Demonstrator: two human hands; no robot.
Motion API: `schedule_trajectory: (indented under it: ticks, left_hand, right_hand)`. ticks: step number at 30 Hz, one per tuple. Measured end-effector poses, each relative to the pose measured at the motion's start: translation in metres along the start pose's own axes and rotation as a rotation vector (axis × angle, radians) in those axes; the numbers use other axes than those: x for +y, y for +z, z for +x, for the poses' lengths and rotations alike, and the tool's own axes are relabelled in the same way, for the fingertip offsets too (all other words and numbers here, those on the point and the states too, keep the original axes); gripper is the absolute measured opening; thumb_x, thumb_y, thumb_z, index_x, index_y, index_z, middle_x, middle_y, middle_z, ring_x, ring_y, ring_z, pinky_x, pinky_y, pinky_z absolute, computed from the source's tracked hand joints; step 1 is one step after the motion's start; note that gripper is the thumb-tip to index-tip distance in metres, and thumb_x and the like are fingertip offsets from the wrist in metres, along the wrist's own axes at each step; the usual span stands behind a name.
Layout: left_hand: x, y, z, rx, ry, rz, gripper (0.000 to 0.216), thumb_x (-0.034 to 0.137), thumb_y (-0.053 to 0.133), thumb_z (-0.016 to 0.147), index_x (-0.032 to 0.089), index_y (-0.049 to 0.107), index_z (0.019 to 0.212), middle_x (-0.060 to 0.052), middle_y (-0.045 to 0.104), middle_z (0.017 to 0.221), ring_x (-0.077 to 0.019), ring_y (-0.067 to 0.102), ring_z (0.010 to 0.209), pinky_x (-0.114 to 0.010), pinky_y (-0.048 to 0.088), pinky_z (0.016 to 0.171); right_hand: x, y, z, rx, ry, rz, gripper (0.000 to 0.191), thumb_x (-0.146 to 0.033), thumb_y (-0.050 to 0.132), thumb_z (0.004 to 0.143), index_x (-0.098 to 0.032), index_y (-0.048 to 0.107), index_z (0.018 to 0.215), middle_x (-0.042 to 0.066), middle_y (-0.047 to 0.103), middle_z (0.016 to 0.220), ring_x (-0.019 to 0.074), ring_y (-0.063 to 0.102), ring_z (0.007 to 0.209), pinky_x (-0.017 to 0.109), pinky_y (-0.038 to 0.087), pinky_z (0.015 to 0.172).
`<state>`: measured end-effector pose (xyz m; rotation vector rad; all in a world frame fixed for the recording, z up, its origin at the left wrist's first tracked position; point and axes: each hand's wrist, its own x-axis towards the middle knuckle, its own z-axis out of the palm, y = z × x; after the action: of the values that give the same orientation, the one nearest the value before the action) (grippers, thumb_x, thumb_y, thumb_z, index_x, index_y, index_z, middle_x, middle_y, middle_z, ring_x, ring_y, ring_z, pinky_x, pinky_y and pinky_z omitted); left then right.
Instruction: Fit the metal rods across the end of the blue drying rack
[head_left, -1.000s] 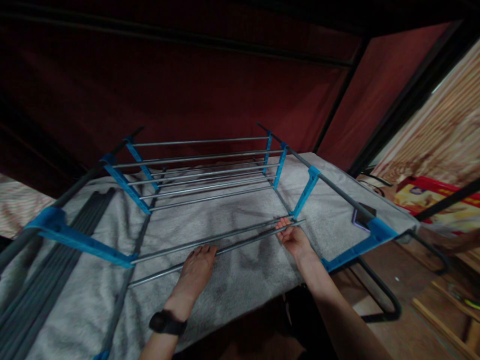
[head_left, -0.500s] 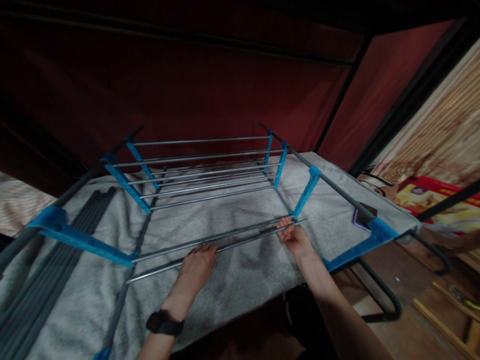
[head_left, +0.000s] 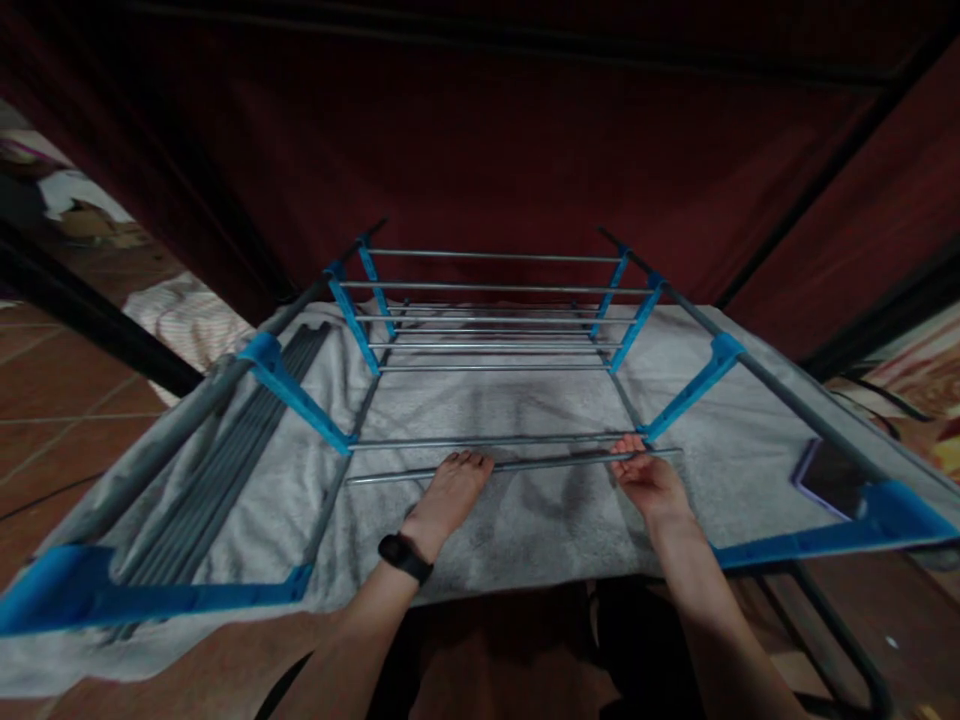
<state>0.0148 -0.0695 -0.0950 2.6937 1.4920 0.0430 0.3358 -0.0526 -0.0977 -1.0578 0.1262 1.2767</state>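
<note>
A loose thin metal rod [head_left: 551,463] lies across both my hands, just on my side of a similar rod [head_left: 487,441] that spans the frame between two blue plastic brackets [head_left: 304,400]. My left hand [head_left: 456,485], with a dark watch at the wrist, grips the loose rod from above near its middle. Palm up, my right hand [head_left: 651,482] has its fingers curled around the rod close to its right end, beside the right blue bracket [head_left: 691,392]. The rod's left end rests by the frame's lower left tube [head_left: 328,510]. Further back, several crossbars [head_left: 495,367] join the brackets.
A bundle of grey tubes [head_left: 244,440] lies on the left of the grey blanket [head_left: 540,530]. On the right is a dark phone-like object [head_left: 829,478]. Near me, blue brackets [head_left: 195,597] stick out at both sides. A dark red panel [head_left: 480,150] stands behind.
My view has swung left, so the frame appears straighter and more of the left floor shows. Both hands keep hold of the loose rod in about the same places.
</note>
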Motion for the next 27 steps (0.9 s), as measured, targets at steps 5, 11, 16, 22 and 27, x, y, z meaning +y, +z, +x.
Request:
schedule_trajectory:
  ticks: [5, 11, 16, 22, 27]
  left_hand:
    - [0.003, -0.004, 0.0, -0.012, -0.011, 0.003, 0.037, 0.001, 0.04, 0.095, 0.016, 0.065, 0.118, -0.012, 0.072, 0.113, -0.0244, 0.067, 0.11, -0.039, 0.048, 0.1]
    - [0.008, -0.011, 0.001, -0.025, -0.036, 0.011, 0.035, 0.003, 0.041, 0.096, 0.016, 0.065, 0.118, -0.01, 0.073, 0.111, -0.0235, 0.067, 0.106, -0.039, 0.048, 0.099]
    - [0.01, -0.015, 0.0, -0.026, -0.04, 0.024, 0.038, 0.001, 0.04, 0.096, 0.016, 0.065, 0.119, -0.01, 0.072, 0.112, -0.023, 0.067, 0.106, -0.038, 0.049, 0.097]
    - [0.014, -0.012, 0.001, -0.018, -0.056, 0.048, 0.035, 0.003, 0.039, 0.096, 0.015, 0.065, 0.116, -0.011, 0.072, 0.11, -0.0243, 0.066, 0.106, -0.04, 0.049, 0.096]
    - [0.015, -0.01, 0.001, 0.002, -0.053, 0.075, 0.036, 0.002, 0.039, 0.095, 0.014, 0.064, 0.118, -0.012, 0.072, 0.11, -0.0246, 0.066, 0.105, -0.04, 0.049, 0.095]
  right_hand:
    - [-0.001, -0.002, 0.001, -0.019, -0.013, -0.037, 0.055, 0.017, 0.035, 0.06, -0.02, 0.062, 0.089, -0.006, 0.069, 0.082, 0.0078, 0.07, 0.066, 0.021, 0.063, 0.067]
    - [0.001, -0.005, 0.004, -0.017, -0.035, -0.066, 0.059, 0.018, 0.033, 0.058, -0.02, 0.062, 0.091, -0.006, 0.069, 0.084, 0.0069, 0.07, 0.068, 0.02, 0.063, 0.068]
    - [0.001, -0.006, 0.007, -0.01, -0.04, -0.072, 0.056, 0.017, 0.033, 0.06, -0.021, 0.062, 0.09, -0.005, 0.069, 0.084, 0.0075, 0.069, 0.068, 0.021, 0.062, 0.067]
    - [0.0, -0.006, 0.005, -0.009, -0.034, -0.082, 0.06, 0.017, 0.033, 0.056, -0.021, 0.063, 0.092, -0.006, 0.068, 0.084, 0.0068, 0.069, 0.069, 0.02, 0.063, 0.069]
    - [0.0, -0.004, 0.003, 0.011, -0.024, -0.083, 0.062, 0.017, 0.032, 0.053, -0.021, 0.062, 0.092, -0.006, 0.068, 0.085, 0.0066, 0.069, 0.069, 0.02, 0.062, 0.067]
